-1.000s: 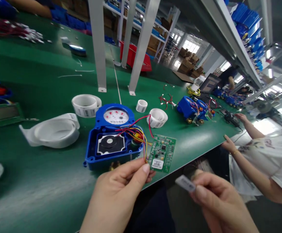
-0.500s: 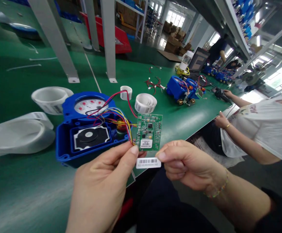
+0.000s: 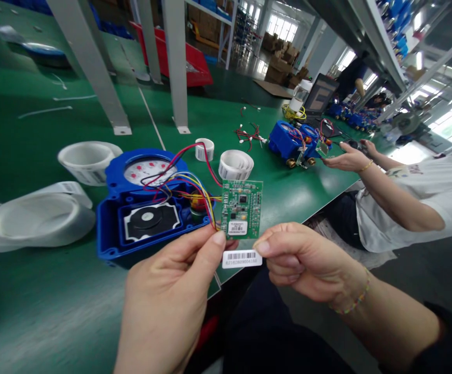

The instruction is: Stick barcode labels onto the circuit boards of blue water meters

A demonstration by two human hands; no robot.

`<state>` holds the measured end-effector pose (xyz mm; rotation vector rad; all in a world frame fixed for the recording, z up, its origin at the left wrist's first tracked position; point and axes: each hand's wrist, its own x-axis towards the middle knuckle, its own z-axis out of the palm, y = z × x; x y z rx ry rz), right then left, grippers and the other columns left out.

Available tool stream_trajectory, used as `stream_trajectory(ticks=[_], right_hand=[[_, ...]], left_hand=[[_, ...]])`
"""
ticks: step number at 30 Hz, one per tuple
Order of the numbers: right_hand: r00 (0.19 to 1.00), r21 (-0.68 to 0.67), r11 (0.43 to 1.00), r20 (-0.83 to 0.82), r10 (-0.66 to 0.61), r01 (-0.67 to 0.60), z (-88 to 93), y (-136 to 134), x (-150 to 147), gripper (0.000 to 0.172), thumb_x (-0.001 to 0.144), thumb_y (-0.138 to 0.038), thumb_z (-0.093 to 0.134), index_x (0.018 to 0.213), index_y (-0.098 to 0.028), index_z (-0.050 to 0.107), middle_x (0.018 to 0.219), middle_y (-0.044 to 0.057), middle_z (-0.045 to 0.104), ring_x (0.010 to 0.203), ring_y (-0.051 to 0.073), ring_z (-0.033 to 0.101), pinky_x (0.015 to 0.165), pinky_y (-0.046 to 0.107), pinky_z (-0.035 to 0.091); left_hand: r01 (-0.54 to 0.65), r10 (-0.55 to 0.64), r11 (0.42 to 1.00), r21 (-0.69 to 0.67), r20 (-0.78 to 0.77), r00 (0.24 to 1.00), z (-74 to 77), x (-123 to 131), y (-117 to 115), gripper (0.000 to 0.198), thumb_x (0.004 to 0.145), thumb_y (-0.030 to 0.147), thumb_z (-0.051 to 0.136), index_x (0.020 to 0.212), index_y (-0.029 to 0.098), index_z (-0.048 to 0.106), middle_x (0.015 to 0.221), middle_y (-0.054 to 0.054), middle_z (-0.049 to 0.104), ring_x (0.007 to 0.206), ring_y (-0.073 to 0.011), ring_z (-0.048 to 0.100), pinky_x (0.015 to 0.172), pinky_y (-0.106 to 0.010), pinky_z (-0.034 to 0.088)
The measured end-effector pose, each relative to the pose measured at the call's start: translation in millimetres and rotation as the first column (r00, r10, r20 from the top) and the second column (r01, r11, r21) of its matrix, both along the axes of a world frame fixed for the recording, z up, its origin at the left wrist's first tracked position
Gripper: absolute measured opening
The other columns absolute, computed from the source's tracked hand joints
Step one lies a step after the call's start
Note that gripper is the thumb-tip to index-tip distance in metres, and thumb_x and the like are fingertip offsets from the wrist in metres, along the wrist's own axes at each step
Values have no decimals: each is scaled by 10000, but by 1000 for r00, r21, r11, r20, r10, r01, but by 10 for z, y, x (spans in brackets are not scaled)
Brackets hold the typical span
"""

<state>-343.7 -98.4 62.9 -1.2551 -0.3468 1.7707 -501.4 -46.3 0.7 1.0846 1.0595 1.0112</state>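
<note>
My left hand [image 3: 175, 291] pinches the lower left corner of a green circuit board [image 3: 245, 202], which faces me and bears a small white label. Between the thumb and fingers of my right hand [image 3: 307, 265] is the right end of a white barcode sticker [image 3: 241, 258], held just below the board. Coloured wires [image 3: 202, 182] run from the board to a blue water meter [image 3: 132, 254] on the bench. Its housing is open, showing a black part with a white edge inside, and its round dial [image 3: 148, 171] sits behind.
Rolls of barcode labels [image 3: 236, 165] stand around the meter, with larger rolls [image 3: 35, 221] at left. Farther right are other blue meters [image 3: 288, 145], loose wires [image 3: 251, 136] and a laptop [image 3: 321, 93]. A co-worker [image 3: 405, 192] sits at right. Metal posts [image 3: 175, 67] rise from the green bench [image 3: 93, 306].
The co-worker's near hand has moved forward to a small circuit board by the other blue meters. My hands keep their hold on the board and sticker; the view has shifted slightly.
</note>
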Motion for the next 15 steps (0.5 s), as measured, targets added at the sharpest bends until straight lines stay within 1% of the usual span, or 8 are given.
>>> stream_trajectory(ticks=[5, 7, 9, 11, 12, 14, 15], right_hand=[[1000, 18, 1000, -6, 4, -4, 8, 7, -4, 255, 674, -186, 761, 519, -157, 560, 380, -127, 331, 351, 13, 167, 387, 201, 123], [1000, 50, 999, 1, 22, -22, 6, -30, -11, 277, 696, -223, 766, 515, -159, 565, 376, -123, 319, 355, 19, 161, 394, 212, 122], [998, 123, 992, 58, 30, -37, -20, -109, -25, 273, 709, -286, 788, 554, -156, 605, 404, -104, 366, 381, 30, 216, 416, 211, 158], [980, 244, 967, 197, 31, -80, -85, -213, -47, 225, 724, -326, 807, 652, -162, 672, 526, -57, 489, 475, 58, 358, 478, 209, 262], [954, 315, 942, 298, 20, -118, -133, -263, -60, 194, 738, -334, 808, 715, -174, 701, 621, -32, 540, 559, 81, 431, 536, 219, 322], [855, 432, 872, 517, -31, -230, -244, -336, -97, 139, 774, -328, 791, 808, -209, 728, 789, 1, 562, 736, 131, 510, 671, 262, 398], [785, 467, 836, 615, -73, -288, -298, -352, -124, 113, 793, -320, 775, 831, -224, 729, 834, 8, 550, 795, 150, 521, 722, 283, 414]], left_hand=[[57, -55, 997, -60, 44, 998, 33, -18, -12, 361, 781, 429, 758, 1068, 210, 752, 993, -39, 774, 813, -230, 715, 789, -329, 590], [66, -61, 995, -78, 58, 996, 65, -28, -9, 326, 775, 417, 769, 1029, 214, 758, 964, -30, 777, 818, -214, 715, 774, -291, 587], [81, -71, 991, -109, 93, 993, 136, -57, 3, 267, 758, 400, 789, 953, 219, 765, 890, -13, 779, 783, -179, 715, 730, -230, 583], [116, -92, 980, -163, 149, 985, 256, -111, 31, 193, 740, 362, 799, 855, 211, 765, 775, -8, 767, 694, -144, 706, 657, -175, 572], [145, -109, 969, -198, 183, 977, 332, -148, 53, 161, 731, 335, 798, 814, 201, 764, 729, -17, 758, 651, -135, 698, 618, -161, 567], [211, -151, 941, -264, 231, 961, 499, -234, 117, 132, 706, 289, 792, 741, 166, 760, 679, -57, 743, 593, -141, 687, 554, -162, 565], [211, -153, 940, -268, 221, 963, 581, -281, 162, 141, 689, 278, 794, 711, 144, 756, 673, -85, 739, 577, -158, 687, 531, -184, 573]])
